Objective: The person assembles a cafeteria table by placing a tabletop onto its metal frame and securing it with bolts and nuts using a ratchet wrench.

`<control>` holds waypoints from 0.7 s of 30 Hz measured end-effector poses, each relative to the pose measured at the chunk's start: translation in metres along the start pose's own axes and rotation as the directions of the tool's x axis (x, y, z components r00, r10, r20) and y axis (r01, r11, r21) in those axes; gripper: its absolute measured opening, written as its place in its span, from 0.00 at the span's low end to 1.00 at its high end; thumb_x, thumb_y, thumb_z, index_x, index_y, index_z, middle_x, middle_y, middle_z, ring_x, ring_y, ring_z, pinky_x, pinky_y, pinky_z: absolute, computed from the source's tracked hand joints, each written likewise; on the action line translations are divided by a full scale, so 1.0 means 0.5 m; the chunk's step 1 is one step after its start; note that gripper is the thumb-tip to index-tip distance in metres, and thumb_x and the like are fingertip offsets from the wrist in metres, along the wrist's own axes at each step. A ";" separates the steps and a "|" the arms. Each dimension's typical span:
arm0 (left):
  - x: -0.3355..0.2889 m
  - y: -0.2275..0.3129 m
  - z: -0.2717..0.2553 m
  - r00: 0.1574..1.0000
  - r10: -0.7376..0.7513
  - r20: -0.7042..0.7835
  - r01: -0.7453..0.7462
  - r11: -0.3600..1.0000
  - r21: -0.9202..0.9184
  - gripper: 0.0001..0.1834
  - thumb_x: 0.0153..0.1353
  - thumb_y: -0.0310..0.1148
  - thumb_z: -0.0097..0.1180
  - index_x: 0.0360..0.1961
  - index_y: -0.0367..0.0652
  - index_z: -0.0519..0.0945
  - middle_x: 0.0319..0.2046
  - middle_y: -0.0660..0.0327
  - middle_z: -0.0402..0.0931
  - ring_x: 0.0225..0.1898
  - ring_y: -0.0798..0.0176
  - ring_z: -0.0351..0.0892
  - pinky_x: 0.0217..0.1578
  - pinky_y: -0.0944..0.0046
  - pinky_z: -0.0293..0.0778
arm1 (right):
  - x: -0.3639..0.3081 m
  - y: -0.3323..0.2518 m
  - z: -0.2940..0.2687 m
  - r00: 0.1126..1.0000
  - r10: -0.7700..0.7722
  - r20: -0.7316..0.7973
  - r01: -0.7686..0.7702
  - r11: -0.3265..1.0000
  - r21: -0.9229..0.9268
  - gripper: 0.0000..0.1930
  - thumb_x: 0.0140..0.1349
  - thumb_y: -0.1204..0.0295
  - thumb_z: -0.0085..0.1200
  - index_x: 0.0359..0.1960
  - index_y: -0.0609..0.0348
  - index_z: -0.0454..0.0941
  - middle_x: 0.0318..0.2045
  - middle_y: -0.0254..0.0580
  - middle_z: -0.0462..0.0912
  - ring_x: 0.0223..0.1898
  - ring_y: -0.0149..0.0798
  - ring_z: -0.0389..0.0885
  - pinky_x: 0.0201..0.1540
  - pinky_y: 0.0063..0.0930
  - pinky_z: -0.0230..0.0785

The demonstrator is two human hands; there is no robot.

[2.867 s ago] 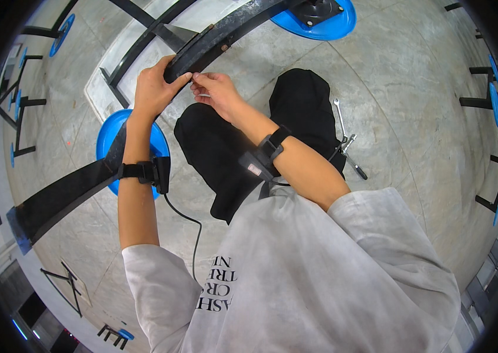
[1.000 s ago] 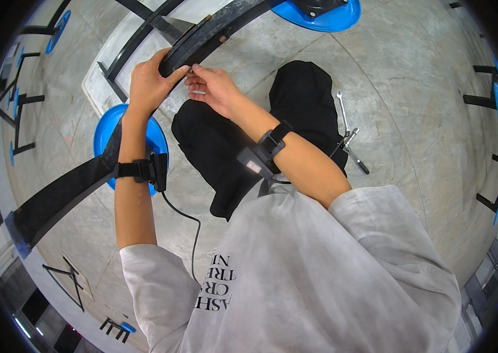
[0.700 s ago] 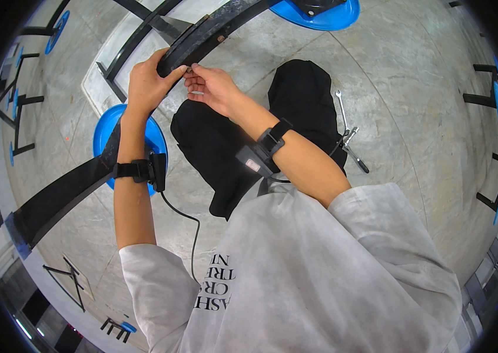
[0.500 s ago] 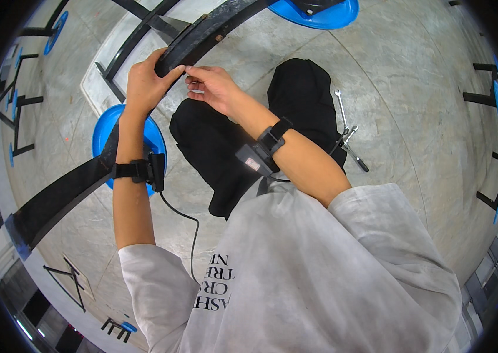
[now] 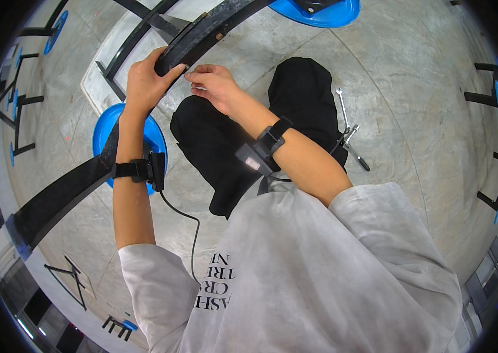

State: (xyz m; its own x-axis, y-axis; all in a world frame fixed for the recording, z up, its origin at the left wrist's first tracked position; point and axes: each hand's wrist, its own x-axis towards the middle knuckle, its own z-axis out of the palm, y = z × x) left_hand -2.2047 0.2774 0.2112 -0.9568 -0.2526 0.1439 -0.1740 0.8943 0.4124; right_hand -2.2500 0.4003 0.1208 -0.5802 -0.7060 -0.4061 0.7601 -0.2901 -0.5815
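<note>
A dark metal beam, scuffed and with small holes in its side, crosses in front of me. My left hand grips its near end, the fingers behind it and the thumb along the near face. Just right of that thumb, my right hand has thumb and forefinger brought together beside the beam's lower edge. Its other fingers are curled. Whatever the right fingertips may hold is too small to make out. A strapped device with a cable sits on each wrist.
Beside my left forearm is a blue round disc joined to a black bar. Another blue disc lies at the far side. A wrench and a ratchet rest right of my knees. Black frames with blue discs stand around.
My right hand has drawn back slightly to the right, and a small gap now shows between its fingertips and my left thumb. The left hand keeps its place on the beam.
</note>
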 end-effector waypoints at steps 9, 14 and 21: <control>0.002 -0.007 -0.007 1.000 -0.013 0.006 0.013 1.000 0.021 0.26 0.44 0.40 0.62 0.42 0.35 0.74 0.29 0.47 0.77 0.32 0.55 0.79 0.36 0.65 0.71 | 0.025 0.006 -0.109 0.979 0.143 -0.147 -0.167 0.971 -0.173 0.11 0.53 0.65 0.52 0.26 0.61 0.72 0.23 0.37 0.74 0.25 0.27 0.72 0.27 0.19 0.66; 0.009 -0.004 -0.002 0.997 -0.057 0.054 0.057 0.998 0.004 0.26 0.44 0.39 0.62 0.43 0.36 0.73 0.29 0.49 0.77 0.32 0.55 0.79 0.36 0.65 0.71 | 0.129 0.054 -0.310 0.970 -0.024 -0.240 -0.240 0.007 -0.971 0.15 0.50 0.65 0.53 0.33 0.66 0.75 0.34 0.53 0.78 0.37 0.45 0.78 0.35 0.34 0.71; 0.002 -0.017 -0.009 0.999 0.008 -0.043 -0.009 1.000 -0.018 0.25 0.41 0.38 0.64 0.40 0.36 0.74 0.24 0.51 0.77 0.26 0.55 0.79 0.31 0.66 0.72 | 0.143 0.115 -0.385 0.942 0.042 -0.332 -0.303 -0.314 -0.900 0.09 0.49 0.78 0.46 0.33 0.65 0.76 0.37 0.55 0.76 0.40 0.55 0.75 0.40 0.41 0.70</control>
State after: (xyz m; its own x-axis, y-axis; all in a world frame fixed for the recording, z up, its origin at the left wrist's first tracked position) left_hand -2.2035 0.2680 0.2118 -0.9473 -0.2610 0.1855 -0.1616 0.8898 0.4269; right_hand -2.3041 0.4575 -0.0772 -0.6119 -0.4633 -0.6410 -0.3262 0.8862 -0.3292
